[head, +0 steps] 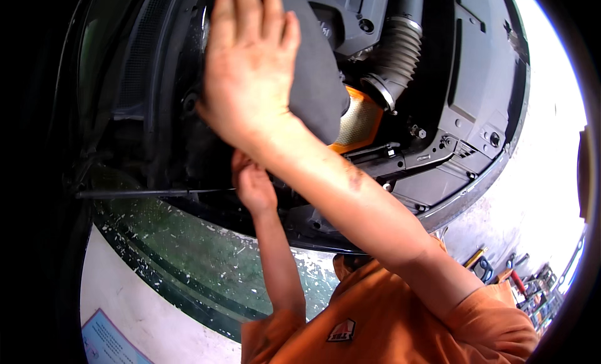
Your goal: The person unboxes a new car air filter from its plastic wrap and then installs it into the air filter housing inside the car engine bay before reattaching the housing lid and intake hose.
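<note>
My right hand [251,73] lies over a smooth dark grey cover [317,77], back of the hand up and fingers stretched out. Its palm side is hidden, so how firmly it touches the cover cannot be told. Lower down, my left hand [256,183] is partly behind my right wrist, fingers curled in the shadow by the bay's near edge. Whatever those fingers touch is hidden. Right of the cover an air filter element [359,122] with an orange rim shows in its housing. A corrugated intake hose [399,52] ends above it, with a metal hose clamp [382,91] around its open end.
A plastic engine cover [361,30] sits at the top. Along the right runs a grey front panel [481,77]. A thin rod [136,193] crosses the left side. Hand tools [516,282] lie beyond the car at the lower right. A blue printed sheet [110,340] is at the lower left.
</note>
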Demonstrator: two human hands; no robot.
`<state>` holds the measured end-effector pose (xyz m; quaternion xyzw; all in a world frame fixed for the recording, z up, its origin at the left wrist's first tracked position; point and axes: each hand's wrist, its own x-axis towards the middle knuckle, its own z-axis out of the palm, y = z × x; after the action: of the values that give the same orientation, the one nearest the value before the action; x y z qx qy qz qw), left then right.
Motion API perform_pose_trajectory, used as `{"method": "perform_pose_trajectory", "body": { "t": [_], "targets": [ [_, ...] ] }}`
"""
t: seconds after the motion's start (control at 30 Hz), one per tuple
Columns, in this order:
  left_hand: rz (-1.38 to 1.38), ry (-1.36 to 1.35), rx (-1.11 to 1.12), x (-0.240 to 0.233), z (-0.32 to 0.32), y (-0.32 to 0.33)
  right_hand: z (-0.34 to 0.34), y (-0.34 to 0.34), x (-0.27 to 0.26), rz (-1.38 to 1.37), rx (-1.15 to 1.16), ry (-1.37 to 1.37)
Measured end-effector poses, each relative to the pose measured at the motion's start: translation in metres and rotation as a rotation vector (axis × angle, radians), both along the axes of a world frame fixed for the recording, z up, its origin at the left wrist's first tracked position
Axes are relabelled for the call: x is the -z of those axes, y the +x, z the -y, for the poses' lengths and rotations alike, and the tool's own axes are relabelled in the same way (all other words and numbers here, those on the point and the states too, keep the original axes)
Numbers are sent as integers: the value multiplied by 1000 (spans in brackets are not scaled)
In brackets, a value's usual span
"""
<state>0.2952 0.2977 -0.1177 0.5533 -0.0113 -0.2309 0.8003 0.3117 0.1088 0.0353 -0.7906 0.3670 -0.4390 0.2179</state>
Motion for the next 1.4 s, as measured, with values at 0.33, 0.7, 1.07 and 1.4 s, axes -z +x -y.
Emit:
{"method": "perform_pose_trajectory", "body": {
  "t": [0.33, 0.7, 1.07, 1.4],
  "targets": [
    [27, 242, -85, -41, 26, 29, 83, -33, 58, 78, -234, 612],
    [-148, 140, -98, -9, 28, 9, 106, -43, 132, -387, -561, 826],
    [-140, 859, 189, -35, -27, 15, 103, -64, 136, -468, -586, 768],
    [553, 781, 64, -64, 15, 99, 131, -190, 134, -345, -210, 786]
  ]
}}
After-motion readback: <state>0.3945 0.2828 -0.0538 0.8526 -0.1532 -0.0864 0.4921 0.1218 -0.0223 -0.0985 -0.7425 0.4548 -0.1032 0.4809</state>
